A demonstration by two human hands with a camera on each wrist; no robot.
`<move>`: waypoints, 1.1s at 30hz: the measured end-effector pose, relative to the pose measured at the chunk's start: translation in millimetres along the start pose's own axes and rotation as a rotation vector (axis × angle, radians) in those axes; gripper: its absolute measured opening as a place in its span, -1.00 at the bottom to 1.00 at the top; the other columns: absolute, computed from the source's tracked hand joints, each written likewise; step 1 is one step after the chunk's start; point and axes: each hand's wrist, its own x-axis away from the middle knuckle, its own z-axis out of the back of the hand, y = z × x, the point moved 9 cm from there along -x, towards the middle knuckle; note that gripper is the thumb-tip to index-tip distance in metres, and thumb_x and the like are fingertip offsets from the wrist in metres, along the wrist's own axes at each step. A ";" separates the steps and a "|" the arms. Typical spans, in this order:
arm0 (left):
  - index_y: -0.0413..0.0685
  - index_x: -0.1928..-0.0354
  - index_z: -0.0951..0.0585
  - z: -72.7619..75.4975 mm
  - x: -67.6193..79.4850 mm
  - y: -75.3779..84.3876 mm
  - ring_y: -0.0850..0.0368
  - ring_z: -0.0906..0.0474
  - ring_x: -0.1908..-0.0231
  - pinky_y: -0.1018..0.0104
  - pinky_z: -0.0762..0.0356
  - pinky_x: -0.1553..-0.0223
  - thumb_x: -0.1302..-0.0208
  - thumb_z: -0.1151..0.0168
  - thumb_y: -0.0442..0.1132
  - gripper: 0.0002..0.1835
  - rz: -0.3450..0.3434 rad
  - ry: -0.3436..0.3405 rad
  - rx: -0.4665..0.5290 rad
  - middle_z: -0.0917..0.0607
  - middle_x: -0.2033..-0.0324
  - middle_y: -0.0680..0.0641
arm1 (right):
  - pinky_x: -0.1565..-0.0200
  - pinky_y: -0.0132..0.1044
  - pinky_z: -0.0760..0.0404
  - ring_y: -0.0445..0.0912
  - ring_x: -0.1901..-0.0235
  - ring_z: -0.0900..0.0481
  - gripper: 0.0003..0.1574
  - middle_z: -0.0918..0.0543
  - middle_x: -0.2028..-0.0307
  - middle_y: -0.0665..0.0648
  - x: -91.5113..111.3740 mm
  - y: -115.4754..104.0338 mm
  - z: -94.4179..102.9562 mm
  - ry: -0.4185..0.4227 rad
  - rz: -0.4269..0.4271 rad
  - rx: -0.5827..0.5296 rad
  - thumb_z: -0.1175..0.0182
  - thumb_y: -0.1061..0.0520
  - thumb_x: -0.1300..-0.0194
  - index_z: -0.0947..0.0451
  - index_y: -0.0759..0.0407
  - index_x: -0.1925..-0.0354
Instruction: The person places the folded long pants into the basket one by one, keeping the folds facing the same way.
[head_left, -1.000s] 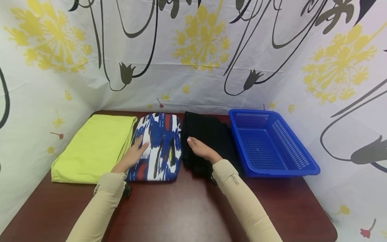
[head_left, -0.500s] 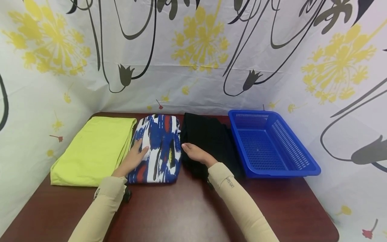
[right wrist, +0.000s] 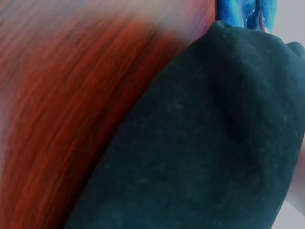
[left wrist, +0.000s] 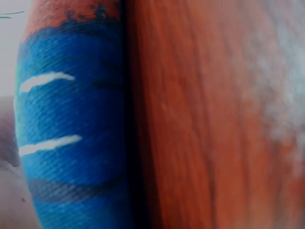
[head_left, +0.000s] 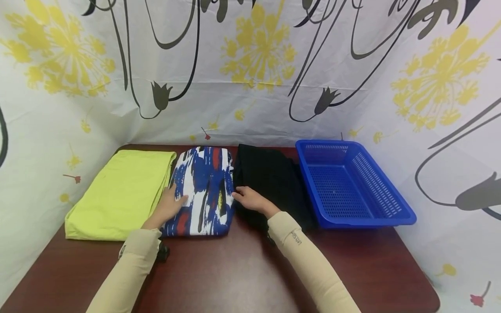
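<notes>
A folded cloth (head_left: pixel 205 191) with blue, white, red and black brush-stroke patches lies in the middle of the row. My left hand (head_left: pixel 166 208) is at its left edge, thumb over the patterned top and fingers along the side. From the other side my right hand (head_left: pixel 254 201) reaches across a folded black cloth (head_left: pixel 270 169), its fingertips right at the patterned cloth's right edge. The rounded blue edge (left wrist: pixel 76 114) of the patterned cloth fills the left part of the left wrist view. Black fabric (right wrist: pixel 200 133) dominates the right wrist view, with a sliver of hand at the right.
To the left lies a folded yellow-green cloth (head_left: pixel 121 191), close beside the patterned one. A blue perforated plastic basket (head_left: pixel 364 224) stands right of the black cloth. Everything rests on a dark red-brown wooden table (head_left: pixel 219 278), with printed white fabric (head_left: pixel 235 117) hanging behind and at both sides.
My right hand has moved left, from over the black cloth to the patterned cloth's right edge. The left hand has drawn slightly back towards me and left along the patterned cloth's edge.
</notes>
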 end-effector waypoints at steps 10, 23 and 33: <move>-0.49 -0.44 0.13 -1.2 3.1 1.5 -0.54 0.18 -0.39 -0.31 0.07 -0.38 -0.39 0.01 -0.03 -0.13 0.050 0.004 -0.079 0.11 -0.39 -0.61 | -0.33 0.01 -0.34 0.10 -0.31 -0.38 -0.29 -0.34 -0.36 0.31 2.0 7.0 -1.8 -0.003 -0.061 -0.038 0.02 -0.03 -0.48 -0.18 0.37 -0.39; -0.41 -0.47 0.17 -2.8 -3.8 1.3 -0.53 0.00 -0.35 -0.38 -0.08 -0.30 -0.37 0.03 0.04 -0.10 0.143 0.001 -0.110 -0.04 -0.35 -0.61 | -0.36 0.00 -0.31 0.08 -0.32 -0.35 -0.26 -0.34 -0.36 0.28 2.0 9.3 1.1 0.005 -0.079 -0.007 -0.03 -0.07 -0.45 -0.20 0.31 -0.40; -0.37 -0.46 0.35 -12.4 -4.7 -3.1 -0.64 0.31 -0.36 -0.49 0.29 -0.27 -0.38 0.10 0.13 -0.02 0.246 -0.117 -0.179 0.23 -0.32 -0.73 | -0.36 0.00 -0.29 0.07 -0.32 -0.35 -0.25 -0.34 -0.37 0.27 3.2 11.8 -1.7 -0.017 -0.046 0.024 -0.02 -0.09 -0.45 -0.19 0.31 -0.41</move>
